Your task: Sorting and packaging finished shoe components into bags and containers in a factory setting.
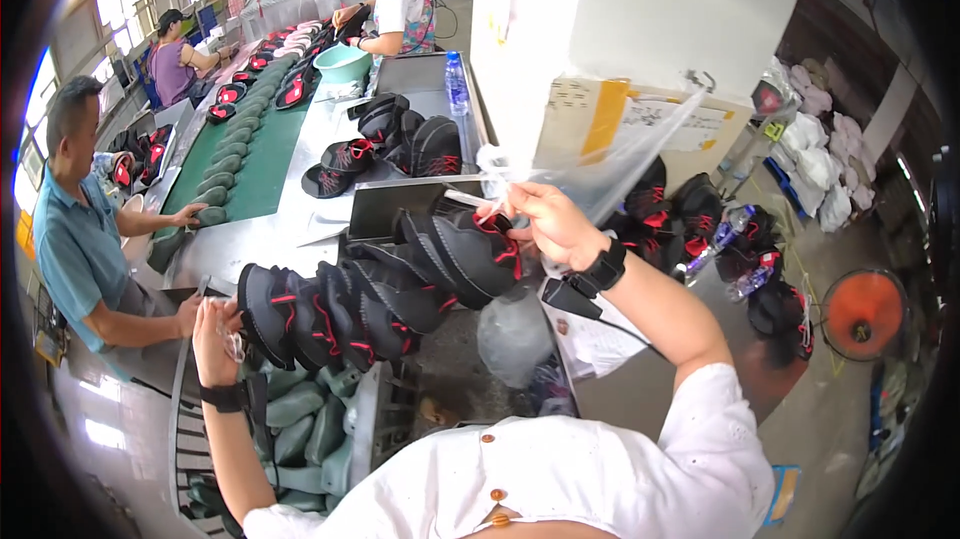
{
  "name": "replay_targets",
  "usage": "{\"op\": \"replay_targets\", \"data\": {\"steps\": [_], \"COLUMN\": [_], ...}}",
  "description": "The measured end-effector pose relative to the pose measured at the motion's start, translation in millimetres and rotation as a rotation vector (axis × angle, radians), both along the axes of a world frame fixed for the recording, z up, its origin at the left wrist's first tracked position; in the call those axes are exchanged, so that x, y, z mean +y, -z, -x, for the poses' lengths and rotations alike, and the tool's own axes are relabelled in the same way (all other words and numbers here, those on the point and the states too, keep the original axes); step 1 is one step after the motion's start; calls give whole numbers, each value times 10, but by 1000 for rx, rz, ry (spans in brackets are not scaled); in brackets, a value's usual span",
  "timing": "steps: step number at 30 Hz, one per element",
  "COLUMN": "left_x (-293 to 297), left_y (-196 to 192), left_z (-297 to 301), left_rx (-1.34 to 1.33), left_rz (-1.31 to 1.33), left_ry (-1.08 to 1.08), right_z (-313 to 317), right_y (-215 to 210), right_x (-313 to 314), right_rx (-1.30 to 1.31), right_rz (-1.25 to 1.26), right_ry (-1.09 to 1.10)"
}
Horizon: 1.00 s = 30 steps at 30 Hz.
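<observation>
A long row of nested black shoe uppers [365,299] with red trim and laces stretches between my two hands. My left hand [215,344] is closed at the row's left end, with a bit of clear, shiny material at its fingers. At the right end, my right hand [555,224] pinches thin, whitish clear plastic beside the last upper. A clear plastic bag [640,164] spreads up and to the right behind that hand. Both wrists wear black bands. The undersides of the uppers and part of my left fingers are hidden.
Below left, a metal-framed bin [365,424] holds several green shoe lasts [300,429]. More uppers [435,146] lie on the metal bench ahead and others [690,204] at right. A co-worker [85,209] stands left by the green conveyor [265,164]. A big white box [650,9] stands ahead.
</observation>
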State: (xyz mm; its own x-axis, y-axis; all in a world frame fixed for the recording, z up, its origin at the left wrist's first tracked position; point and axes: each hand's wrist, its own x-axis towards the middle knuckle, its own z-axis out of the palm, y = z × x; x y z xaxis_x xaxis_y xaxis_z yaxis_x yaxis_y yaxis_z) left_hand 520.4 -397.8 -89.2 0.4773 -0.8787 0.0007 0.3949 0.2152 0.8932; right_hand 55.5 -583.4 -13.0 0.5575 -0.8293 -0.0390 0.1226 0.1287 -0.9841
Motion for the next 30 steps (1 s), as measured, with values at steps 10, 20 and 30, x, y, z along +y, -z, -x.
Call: {"op": "replay_targets", "data": {"steps": [10, 20, 30], "left_x": [-9, -1296, -4474], "left_y": [260, 2, -1618], "left_z": [-560, -1077, -108], "left_rx": [153, -51, -231], "left_rz": [-170, -138, 180], "left_ry": [-318, -256, -91], "right_z": [-1385, -2285, -1896], "right_y": [-30, 76, -582], "right_x": [-751, -1540, -2743], "right_rx": [-52, 45, -116], "right_rz": [134, -271, 744], "right_ry": [-296, -345, 303]}}
